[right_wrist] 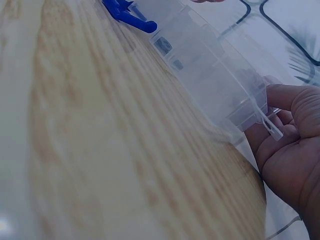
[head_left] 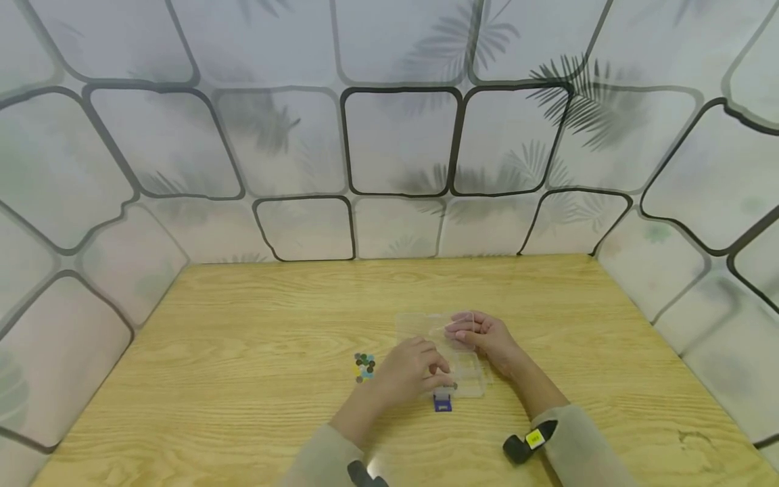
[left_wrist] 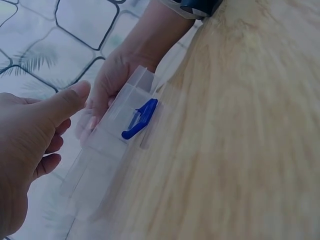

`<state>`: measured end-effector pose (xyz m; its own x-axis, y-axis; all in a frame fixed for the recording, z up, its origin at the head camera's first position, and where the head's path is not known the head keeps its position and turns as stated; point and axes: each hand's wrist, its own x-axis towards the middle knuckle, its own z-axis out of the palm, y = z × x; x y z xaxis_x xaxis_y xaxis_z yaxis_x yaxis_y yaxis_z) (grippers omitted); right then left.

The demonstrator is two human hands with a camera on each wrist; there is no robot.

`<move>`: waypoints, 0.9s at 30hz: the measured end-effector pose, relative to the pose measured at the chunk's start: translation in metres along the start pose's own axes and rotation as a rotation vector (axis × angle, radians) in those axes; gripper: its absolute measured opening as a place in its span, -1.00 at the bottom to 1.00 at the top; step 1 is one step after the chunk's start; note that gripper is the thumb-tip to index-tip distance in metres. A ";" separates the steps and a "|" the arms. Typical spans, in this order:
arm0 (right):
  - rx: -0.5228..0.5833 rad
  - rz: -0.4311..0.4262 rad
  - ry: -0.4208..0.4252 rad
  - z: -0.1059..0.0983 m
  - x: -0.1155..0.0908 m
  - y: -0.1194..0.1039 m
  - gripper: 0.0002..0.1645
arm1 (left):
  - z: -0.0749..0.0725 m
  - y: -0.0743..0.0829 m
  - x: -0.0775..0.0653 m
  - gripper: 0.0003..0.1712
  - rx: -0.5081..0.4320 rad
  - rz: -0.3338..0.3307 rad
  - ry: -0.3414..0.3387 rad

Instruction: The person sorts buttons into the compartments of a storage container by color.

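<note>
A clear plastic compartment box [head_left: 468, 387] with its lid raised stands on the wooden table, its blue latch [head_left: 443, 404] toward me. At the right end of the box, my right hand [head_left: 489, 341] grips the clear plastic between thumb and fingers. Over the left part of the box hovers my left hand [head_left: 404, 372], fingers loosely bent, with nothing visible in them; the left wrist view shows its thumb [left_wrist: 72, 100] held out. Small dark pieces [right_wrist: 162, 45] show through the box's front wall in the right wrist view.
Left of the box, a small cluster of round pieces [head_left: 364, 366] in dark, blue, green and yellow lies on the wooden table [head_left: 255, 379]. A patterned curtain or panel [head_left: 395, 142] encloses the table at the back and both sides.
</note>
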<state>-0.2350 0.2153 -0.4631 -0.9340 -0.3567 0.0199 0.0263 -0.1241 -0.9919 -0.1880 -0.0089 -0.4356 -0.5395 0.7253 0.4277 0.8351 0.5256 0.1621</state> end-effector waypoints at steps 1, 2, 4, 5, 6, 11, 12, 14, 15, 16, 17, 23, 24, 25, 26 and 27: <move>-0.002 0.001 0.001 0.000 0.000 0.000 -0.53 | -0.002 0.000 -0.001 -0.74 -0.007 -0.003 0.009; -0.002 0.002 0.003 0.000 0.000 0.000 -0.53 | -0.003 -0.001 -0.003 -0.75 -0.014 -0.007 0.016; 0.001 0.003 0.006 0.000 0.000 0.001 -0.54 | -0.006 -0.003 -0.007 -0.76 -0.025 -0.009 0.037; 0.003 0.004 0.009 0.000 0.000 0.001 -0.54 | -0.007 -0.005 -0.009 -0.77 -0.027 -0.005 0.054; 0.005 0.004 0.011 0.000 0.000 0.001 -0.54 | -0.009 -0.006 -0.012 -0.78 -0.041 -0.002 0.074; 0.028 0.007 0.012 0.000 0.000 0.002 -0.54 | -0.012 -0.022 -0.028 -0.83 -0.081 -0.019 0.210; 0.030 0.008 0.011 0.000 0.000 0.002 -0.54 | -0.013 -0.025 -0.032 -0.83 -0.091 -0.027 0.233; 0.032 0.009 0.011 0.000 0.000 0.001 -0.53 | -0.015 -0.032 -0.038 -0.85 -0.100 -0.042 0.270; 0.032 0.010 0.012 0.000 0.000 0.001 -0.52 | -0.016 -0.036 -0.041 -0.85 -0.095 -0.037 0.286; 0.030 0.009 0.012 0.000 0.000 0.001 -0.51 | -0.017 -0.039 -0.043 -0.85 -0.093 -0.036 0.295; 0.027 0.008 0.011 0.000 0.000 0.001 -0.50 | -0.019 -0.042 -0.046 -0.85 -0.094 -0.035 0.304; 0.026 -0.007 -0.001 0.000 0.000 0.003 -0.48 | -0.031 -0.057 -0.062 -0.84 -0.104 -0.088 0.285; 0.029 -0.008 -0.003 -0.001 0.000 0.003 -0.48 | -0.033 -0.059 -0.064 -0.84 -0.107 -0.111 0.278; 0.032 -0.010 -0.005 -0.001 0.000 0.003 -0.49 | -0.035 -0.061 -0.066 -0.83 -0.113 -0.128 0.280; 0.033 -0.012 -0.007 -0.001 0.001 0.004 -0.48 | -0.037 -0.063 -0.068 -0.83 -0.118 -0.147 0.277; 0.034 -0.013 -0.008 -0.001 0.001 0.004 -0.48 | -0.039 -0.065 -0.070 -0.83 -0.127 -0.173 0.269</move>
<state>-0.2360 0.2156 -0.4668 -0.9315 -0.3623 0.0335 0.0266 -0.1596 -0.9868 -0.2004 -0.1105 -0.4415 -0.6405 0.4781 0.6010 0.7498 0.5587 0.3546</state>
